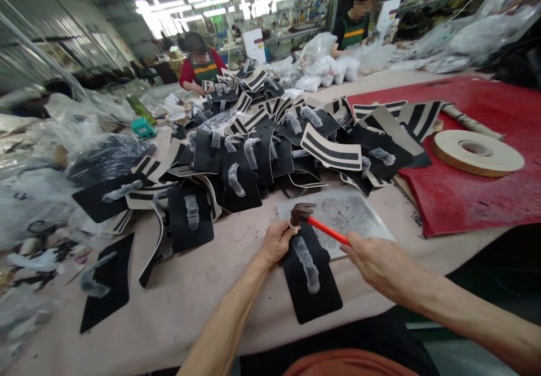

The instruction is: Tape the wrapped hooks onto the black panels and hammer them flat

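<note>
My right hand (pixel 372 260) is closed around the red handle of a claw hammer (pixel 327 229). The hammer's dark head is over the far end of a black panel (pixel 313 302), close to my left fingers. This panel carries a handle wrapped in clear plastic (pixel 307 266). My left hand (pixel 276 242) grips the panel's far left edge, its fingers bent around it; a small pale thing shows at the fingertips, too small to name. Under the panel's far end lies a grey, speckled metal plate (pixel 359 218).
A heap of similar black panels (pixel 240 184), some showing striped backs, spreads beyond my hands. To the right, a roll of tape (pixel 477 151) lies on a red sheet (pixel 465 207). Plastic bags (pixel 38 167) crowd the left. Two people (pixel 200 63) work across the table.
</note>
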`<action>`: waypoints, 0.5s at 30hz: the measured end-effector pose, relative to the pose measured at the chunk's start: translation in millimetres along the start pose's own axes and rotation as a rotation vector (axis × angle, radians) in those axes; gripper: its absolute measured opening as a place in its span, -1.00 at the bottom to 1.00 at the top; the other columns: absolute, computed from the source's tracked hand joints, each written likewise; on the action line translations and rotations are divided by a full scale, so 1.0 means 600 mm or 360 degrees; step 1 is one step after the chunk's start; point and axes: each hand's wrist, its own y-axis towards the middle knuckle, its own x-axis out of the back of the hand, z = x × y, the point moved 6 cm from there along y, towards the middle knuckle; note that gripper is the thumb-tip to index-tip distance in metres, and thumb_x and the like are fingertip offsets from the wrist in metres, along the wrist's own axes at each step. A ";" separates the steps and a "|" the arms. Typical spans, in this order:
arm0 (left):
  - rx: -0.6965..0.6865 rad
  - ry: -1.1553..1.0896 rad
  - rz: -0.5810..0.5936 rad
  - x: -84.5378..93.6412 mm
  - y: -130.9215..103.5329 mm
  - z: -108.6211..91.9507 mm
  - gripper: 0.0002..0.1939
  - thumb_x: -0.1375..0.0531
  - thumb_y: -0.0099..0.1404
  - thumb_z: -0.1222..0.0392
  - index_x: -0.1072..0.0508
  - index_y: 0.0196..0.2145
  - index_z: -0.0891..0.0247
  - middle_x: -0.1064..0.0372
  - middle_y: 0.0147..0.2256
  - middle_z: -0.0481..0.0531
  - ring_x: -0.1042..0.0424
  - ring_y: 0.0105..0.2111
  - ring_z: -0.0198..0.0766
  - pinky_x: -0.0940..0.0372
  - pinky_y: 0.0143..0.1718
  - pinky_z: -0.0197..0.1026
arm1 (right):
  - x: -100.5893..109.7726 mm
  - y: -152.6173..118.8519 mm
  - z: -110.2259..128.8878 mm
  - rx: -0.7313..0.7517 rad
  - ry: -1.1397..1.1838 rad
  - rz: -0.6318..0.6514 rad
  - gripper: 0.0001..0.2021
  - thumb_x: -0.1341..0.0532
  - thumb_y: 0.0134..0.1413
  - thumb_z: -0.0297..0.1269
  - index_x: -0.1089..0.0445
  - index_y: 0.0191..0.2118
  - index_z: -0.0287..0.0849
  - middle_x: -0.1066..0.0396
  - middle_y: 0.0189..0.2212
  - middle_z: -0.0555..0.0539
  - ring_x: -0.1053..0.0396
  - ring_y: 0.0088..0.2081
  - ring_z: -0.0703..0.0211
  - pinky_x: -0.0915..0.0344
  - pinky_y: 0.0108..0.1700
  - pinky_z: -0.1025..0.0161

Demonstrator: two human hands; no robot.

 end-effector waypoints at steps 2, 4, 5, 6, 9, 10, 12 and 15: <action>-0.0004 0.0008 -0.0009 0.002 0.000 -0.001 -0.81 -0.14 0.37 0.14 -0.53 -0.24 0.24 -0.57 -0.29 0.03 -0.50 -0.29 -0.25 -0.35 -0.18 -0.22 | -0.021 -0.004 -0.028 -0.0162 -0.0041 0.0191 -0.72 0.08 0.39 -0.12 -0.22 -0.29 -0.14 -0.26 -0.62 -0.01 -0.13 -0.62 0.21 0.22 -0.47 0.20; -0.0029 0.0009 -0.0015 0.003 0.000 -0.005 -0.81 -0.13 0.37 0.16 -0.53 -0.25 0.23 -0.56 -0.28 0.03 -0.50 -0.27 -0.25 -0.35 -0.15 -0.21 | -0.030 -0.002 -0.053 -0.0274 0.0051 0.0233 -0.69 0.10 0.40 -0.08 -0.22 -0.27 -0.14 -0.26 -0.60 -0.01 -0.16 -0.59 0.19 0.15 -0.46 0.21; -0.0037 0.0005 -0.0017 0.003 0.000 -0.007 -0.82 -0.13 0.37 0.16 -0.53 -0.25 0.24 -0.56 -0.28 0.03 -0.50 -0.26 -0.25 -0.35 -0.14 -0.21 | -0.036 0.000 -0.064 -0.0312 0.0127 0.0254 -0.67 0.11 0.41 -0.08 -0.23 -0.28 -0.14 -0.27 -0.58 -0.01 -0.19 -0.57 0.19 0.11 -0.45 0.21; -0.0034 -0.0004 -0.0016 0.003 0.000 -0.007 -0.82 -0.13 0.37 0.17 -0.53 -0.26 0.24 -0.56 -0.28 0.03 -0.50 -0.27 -0.25 -0.35 -0.14 -0.21 | -0.046 0.003 -0.076 -0.0352 0.0193 0.0284 -0.66 0.12 0.42 -0.09 -0.24 -0.28 -0.15 -0.28 -0.57 -0.02 -0.22 -0.55 0.18 0.05 -0.43 0.22; 0.0006 -0.0039 -0.0029 0.003 -0.001 -0.006 -0.83 -0.14 0.36 0.18 -0.53 -0.25 0.25 -0.56 -0.28 0.04 -0.50 -0.26 -0.25 -0.35 -0.14 -0.22 | -0.082 0.016 -0.104 -0.0483 0.0095 0.0316 -0.66 0.10 0.42 -0.14 -0.30 -0.22 -0.20 -0.35 -0.49 -0.08 -0.32 -0.44 0.09 -0.07 -0.37 0.19; 0.0018 -0.0050 -0.0038 0.003 -0.002 -0.006 -0.83 -0.15 0.35 0.19 -0.54 -0.25 0.25 -0.56 -0.27 0.05 -0.50 -0.25 -0.25 -0.35 -0.13 -0.22 | -0.089 0.021 -0.103 -0.0475 -0.0047 0.0251 -0.69 0.06 0.41 -0.16 -0.33 -0.15 -0.24 -0.38 -0.41 -0.14 -0.35 -0.38 0.03 -0.11 -0.34 0.17; 0.0028 -0.0064 -0.0058 0.004 -0.004 -0.007 -0.84 -0.15 0.34 0.20 -0.54 -0.24 0.25 -0.57 -0.25 0.05 -0.51 -0.23 -0.24 -0.35 -0.10 -0.21 | -0.092 0.033 -0.079 -0.0337 -0.0303 0.0003 -0.66 -0.07 0.34 -0.20 -0.30 0.09 -0.30 -0.38 -0.19 -0.25 -0.36 -0.21 -0.08 -0.20 -0.25 0.11; 0.0029 -0.0047 -0.0089 0.002 -0.006 -0.010 -0.83 -0.16 0.33 0.19 -0.55 -0.23 0.24 -0.58 -0.24 0.04 -0.52 -0.23 -0.24 -0.37 -0.09 -0.20 | -0.107 0.043 0.005 0.0125 -0.0252 -0.0179 -0.47 -0.18 0.22 -0.34 -0.14 0.29 -0.20 -0.28 0.04 -0.27 -0.28 -0.04 -0.11 -0.25 -0.06 0.03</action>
